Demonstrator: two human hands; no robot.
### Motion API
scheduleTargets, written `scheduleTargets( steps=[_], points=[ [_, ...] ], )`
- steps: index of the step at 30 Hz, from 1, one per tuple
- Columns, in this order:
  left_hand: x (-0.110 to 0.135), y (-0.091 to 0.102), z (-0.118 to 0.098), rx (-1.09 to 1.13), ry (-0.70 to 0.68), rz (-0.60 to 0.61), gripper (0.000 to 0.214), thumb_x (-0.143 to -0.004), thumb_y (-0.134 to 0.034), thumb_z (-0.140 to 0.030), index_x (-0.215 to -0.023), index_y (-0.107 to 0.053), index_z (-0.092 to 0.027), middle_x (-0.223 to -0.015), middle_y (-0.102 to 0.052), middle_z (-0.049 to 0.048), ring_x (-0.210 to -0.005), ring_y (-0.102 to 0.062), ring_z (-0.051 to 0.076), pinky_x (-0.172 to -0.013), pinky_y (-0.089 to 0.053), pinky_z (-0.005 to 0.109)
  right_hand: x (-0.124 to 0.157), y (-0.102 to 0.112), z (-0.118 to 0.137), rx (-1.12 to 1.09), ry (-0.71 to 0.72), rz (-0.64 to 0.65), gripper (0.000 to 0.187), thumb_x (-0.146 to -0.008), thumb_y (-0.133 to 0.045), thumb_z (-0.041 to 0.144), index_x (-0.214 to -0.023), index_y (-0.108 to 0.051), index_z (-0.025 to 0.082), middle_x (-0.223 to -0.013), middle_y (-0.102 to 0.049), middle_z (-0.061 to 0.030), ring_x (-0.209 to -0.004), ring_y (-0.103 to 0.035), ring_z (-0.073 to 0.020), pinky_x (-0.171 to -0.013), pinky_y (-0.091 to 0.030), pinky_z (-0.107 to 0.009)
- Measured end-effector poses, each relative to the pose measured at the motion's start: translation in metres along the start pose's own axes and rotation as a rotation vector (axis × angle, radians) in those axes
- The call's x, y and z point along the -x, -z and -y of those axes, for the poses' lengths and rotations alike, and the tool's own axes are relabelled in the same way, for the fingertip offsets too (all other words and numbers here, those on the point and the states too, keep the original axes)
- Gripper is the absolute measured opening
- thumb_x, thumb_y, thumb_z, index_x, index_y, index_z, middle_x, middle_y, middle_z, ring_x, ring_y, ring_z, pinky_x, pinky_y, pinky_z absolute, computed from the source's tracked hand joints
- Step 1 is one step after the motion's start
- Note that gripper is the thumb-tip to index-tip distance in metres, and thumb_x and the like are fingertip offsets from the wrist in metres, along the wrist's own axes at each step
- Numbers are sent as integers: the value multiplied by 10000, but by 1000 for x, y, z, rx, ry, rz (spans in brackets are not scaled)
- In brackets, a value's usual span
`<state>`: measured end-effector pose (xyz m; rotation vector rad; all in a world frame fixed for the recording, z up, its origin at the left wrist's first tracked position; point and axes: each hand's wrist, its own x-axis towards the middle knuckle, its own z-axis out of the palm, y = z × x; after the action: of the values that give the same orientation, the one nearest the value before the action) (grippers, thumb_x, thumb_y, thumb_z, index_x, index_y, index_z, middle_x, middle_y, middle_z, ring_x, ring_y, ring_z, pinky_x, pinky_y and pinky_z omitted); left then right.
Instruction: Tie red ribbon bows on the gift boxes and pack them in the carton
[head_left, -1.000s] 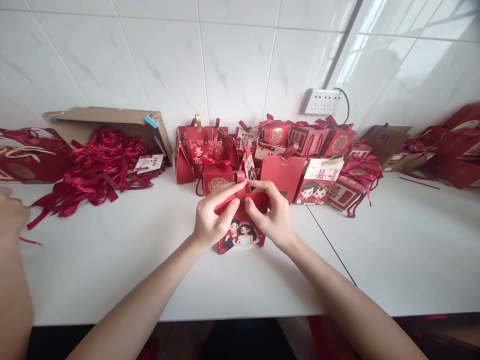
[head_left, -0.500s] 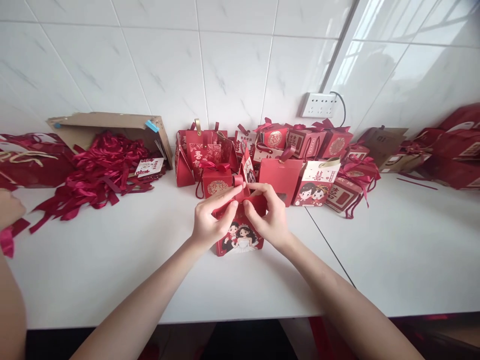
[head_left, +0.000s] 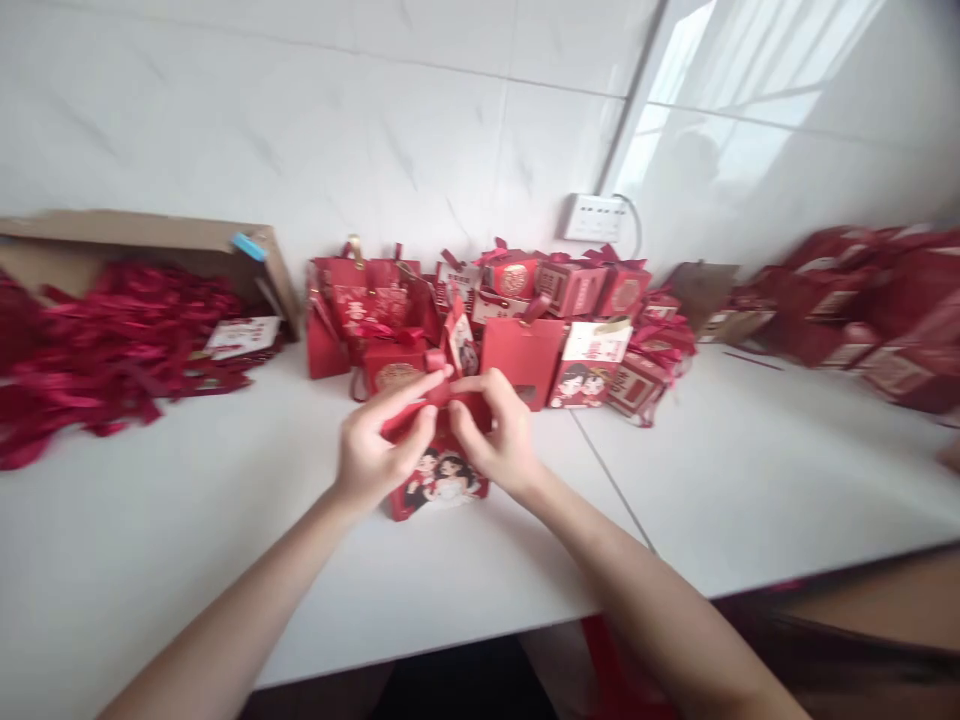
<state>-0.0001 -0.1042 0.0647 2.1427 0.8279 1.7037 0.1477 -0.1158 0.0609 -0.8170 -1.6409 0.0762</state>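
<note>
A red gift box (head_left: 444, 480) with a cartoon couple printed on its front stands upright on the white table (head_left: 360, 590). My left hand (head_left: 382, 440) pinches the box's top at its left side, close to a small ribbon loop (head_left: 435, 360). Opposite it, my right hand (head_left: 496, 432) grips the right part of the same top, thumb in front and fingers behind. Both sets of fingertips nearly meet at the middle of the top. They cover much of the closure, and blur hides its detail.
Behind the box stand several red gift boxes (head_left: 523, 360) and a white-topped one (head_left: 590, 365). On the left, dark red ribbons (head_left: 127, 340) spill from a cardboard box (head_left: 150, 228). More red boxes (head_left: 862, 290) are piled at the right. A power strip (head_left: 596, 218) is on the wall.
The view has turned to the right, so everything sits further left and looks blurred. My hands keep about the same hold on the box top. Another person's arm at the left has left view.
</note>
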Motion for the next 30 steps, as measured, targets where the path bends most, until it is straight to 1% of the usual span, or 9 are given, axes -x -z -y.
scheduleTargets(
  steps=[4,6,8,11,13,15,17,21,30],
  points=[
    [2,0,3,-44,-9,-77,292,-847,-632,-261,-1134,-676,-297,-1156,-685,-75,-1055,-656,168,-1021,-495,237,-3,-2,-1,70,6,30,41,-892,-504,257,-889,-524,222,-856,-616,-31,-811,-600,-151,-765,-512,-288],
    [4,-1,3,-84,32,-111,301,-854,-632,-280,-1144,-664,-351,-1164,-669,-124,-1086,-639,157,-1057,-453,203,-4,-3,-4,111,-6,58,25,-885,-522,248,-884,-512,225,-855,-614,-30,-815,-598,-147,-774,-519,-273],
    [5,-2,3,-108,89,-128,311,-861,-623,-294,-1159,-649,-379,-1190,-649,-140,-1125,-614,163,-1088,-424,214,-5,-5,-6,131,-9,61,37,-875,-537,228,-869,-500,229,-835,-610,-24,-800,-593,-142,-771,-524,-263],
    [5,-5,4,-94,98,-128,301,-861,-621,-299,-1153,-658,-364,-1192,-652,-119,-1114,-620,167,-1081,-436,224,-6,-4,-9,106,27,39,56,-870,-536,224,-840,-489,229,-791,-599,-14,-772,-586,-137,-750,-525,-256],
    [4,-7,6,-52,44,-103,293,-859,-620,-283,-1144,-669,-325,-1169,-673,-90,-1080,-641,166,-1050,-467,222,-5,-3,-10,59,69,28,65,-875,-527,247,-827,-490,223,-782,-589,-14,-761,-582,-136,-722,-518,-255],
    [3,-7,7,-7,-6,-59,299,-854,-611,-247,-1147,-669,-269,-1152,-690,-46,-1060,-654,179,-1019,-501,261,-2,-1,-10,27,93,26,72,-876,-523,260,-825,-494,218,-789,-579,-16,-755,-578,-137,-694,-506,-260],
    [3,-7,8,-8,-24,-47,294,-841,-607,-205,-1126,-674,-221,-1136,-701,2,-1045,-663,197,-987,-530,312,0,0,-11,15,104,23,60,-870,-529,245,-827,-497,216,-780,-563,-12,-738,-568,-140,-664,-490,-263],
    [2,-5,5,-14,-34,-23,294,-831,-585,-168,-1110,-675,-173,-1129,-703,61,-1042,-666,200,-945,-551,306,0,0,-11,2,128,11,63,-867,-523,179,-829,-493,219,-757,-529,2,-679,-540,-133,-615,-465,-263],
    [2,-2,2,2,-22,9,302,-826,-583,-176,-1114,-674,-172,-1135,-700,76,-1045,-665,206,-928,-556,306,-1,2,-7,2,147,37,78,-869,-524,165,-838,-486,226,-741,-522,3,-664,-529,-140,-589,-459,-274]
  ],
)
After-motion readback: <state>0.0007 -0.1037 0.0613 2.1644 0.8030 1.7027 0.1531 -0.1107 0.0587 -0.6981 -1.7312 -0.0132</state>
